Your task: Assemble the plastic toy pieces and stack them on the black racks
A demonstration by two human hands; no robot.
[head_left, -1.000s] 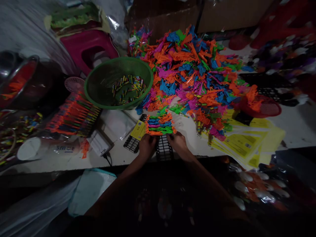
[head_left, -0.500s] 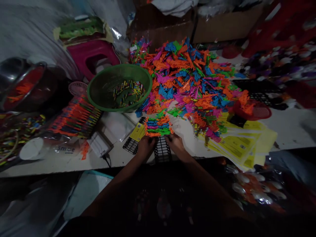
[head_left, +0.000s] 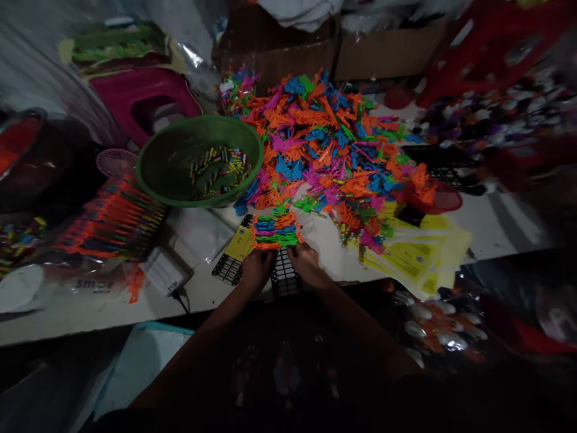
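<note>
A black grid rack (head_left: 285, 273) lies at the table's front edge, its far part covered by a row of orange, green, blue and pink plastic pieces (head_left: 276, 231). My left hand (head_left: 258, 264) is closed at the rack's left side, near the row's lower edge. On the other side my right hand (head_left: 305, 258) is closed at the rack's right edge, fingertips by the lowest pieces. Both hands hold the rack. Just left of my left hand lies a second black grid (head_left: 228, 269) with a yellow card (head_left: 240, 242).
Behind is a big heap of coloured plastic pieces (head_left: 315, 144). A green basin (head_left: 146, 180) with small cylinders stands left of it, near a stacked orange bundle (head_left: 108, 216) and a white box (head_left: 164, 270). Yellow sheets (head_left: 415, 252) and a red basket (head_left: 444, 198) lie right.
The whole view has shifted, so the table's contents appear further left. Both hands remain at the rack, with no clear change in their hold.
</note>
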